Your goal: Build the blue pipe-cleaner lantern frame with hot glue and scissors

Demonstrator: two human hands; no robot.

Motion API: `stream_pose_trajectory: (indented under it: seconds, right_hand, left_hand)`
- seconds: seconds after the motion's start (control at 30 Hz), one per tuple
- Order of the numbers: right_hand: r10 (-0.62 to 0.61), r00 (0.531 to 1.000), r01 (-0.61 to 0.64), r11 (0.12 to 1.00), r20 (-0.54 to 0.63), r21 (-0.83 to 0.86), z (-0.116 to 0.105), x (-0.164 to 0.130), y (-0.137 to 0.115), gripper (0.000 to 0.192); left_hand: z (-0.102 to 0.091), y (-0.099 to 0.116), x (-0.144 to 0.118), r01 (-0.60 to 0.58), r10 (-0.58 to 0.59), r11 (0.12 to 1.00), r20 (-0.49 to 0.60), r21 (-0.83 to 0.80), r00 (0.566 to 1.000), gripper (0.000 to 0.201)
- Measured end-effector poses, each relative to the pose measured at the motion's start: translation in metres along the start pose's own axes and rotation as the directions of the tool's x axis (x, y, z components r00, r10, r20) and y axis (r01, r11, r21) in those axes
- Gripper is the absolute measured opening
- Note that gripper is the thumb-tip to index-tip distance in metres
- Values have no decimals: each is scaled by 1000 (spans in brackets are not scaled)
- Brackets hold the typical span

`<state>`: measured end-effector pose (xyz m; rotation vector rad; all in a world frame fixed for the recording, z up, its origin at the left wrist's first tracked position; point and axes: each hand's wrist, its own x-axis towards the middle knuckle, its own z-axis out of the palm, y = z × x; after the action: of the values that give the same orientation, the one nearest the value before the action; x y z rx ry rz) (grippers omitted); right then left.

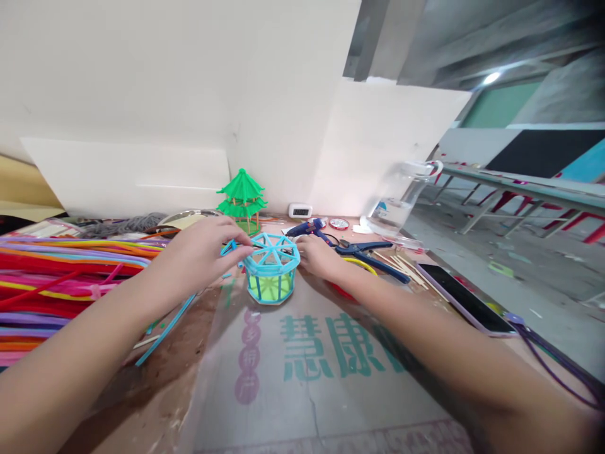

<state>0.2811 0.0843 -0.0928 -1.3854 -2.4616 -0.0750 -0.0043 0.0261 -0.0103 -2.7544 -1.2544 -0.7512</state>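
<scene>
A small light-blue octagonal frame (274,266) with spoke-like strips across its top and a yellow-green base stands on the printed sheet. At its left rim, the thumb and forefinger of my left hand (208,248) close on the edge. My right hand (312,253) is curled against the right rim, with its fingertips partly hidden. Bits of blue strip (229,248) show between the left thumb and forefinger; whether they are held is unclear. Just behind the right hand lies a blue glue gun (305,227).
Bundles of coloured pipe cleaners (70,271) lie at left. Behind stand a green tiered pagoda model (242,195) and a small digital clock (300,210). At right are blue-handled pliers (373,255), wooden sticks (411,272), a phone (460,297) and a water bottle (397,198).
</scene>
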Motion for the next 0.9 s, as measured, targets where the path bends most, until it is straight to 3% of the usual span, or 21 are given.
stream_pose_trajectory:
  seconds: [0.1,0.2,0.33,0.43,0.6,0.73,0.9]
  right_hand:
    - [131,991,-131,991,1,26,-11,0,8,14]
    - [220,975,-221,974,13,47,-19,-2,16,17]
    - [341,939,-340,940,-37,43,-25,-4,25,23]
    - [435,896,-433,900,-90,44,-27,-3,37,16]
    - [509,853,-504,861,-112,73,-21,1,60,17]
    - [572,813,-563,820,-111,107,-14,3,70,32]
    - [536,844,-521,833,-33,187,-13,7,65,43]
  left_hand:
    - [11,7,-3,-243,238,968,-89,-58,967,22]
    - [22,15,-7,-330,331,943,-141,27,933,15]
    - [28,23,-10,-345,376,919,-168,189,911,13]
    - [28,25,-11,-341,388,905,-166,257,907,13]
    - [27,25,-11,-353,404,894,-156,275,901,14]
    - [27,26,-10,-367,417,888,-149,277,896,16]
    - [25,26,-10,-378,426,883,-137,278,894,16]
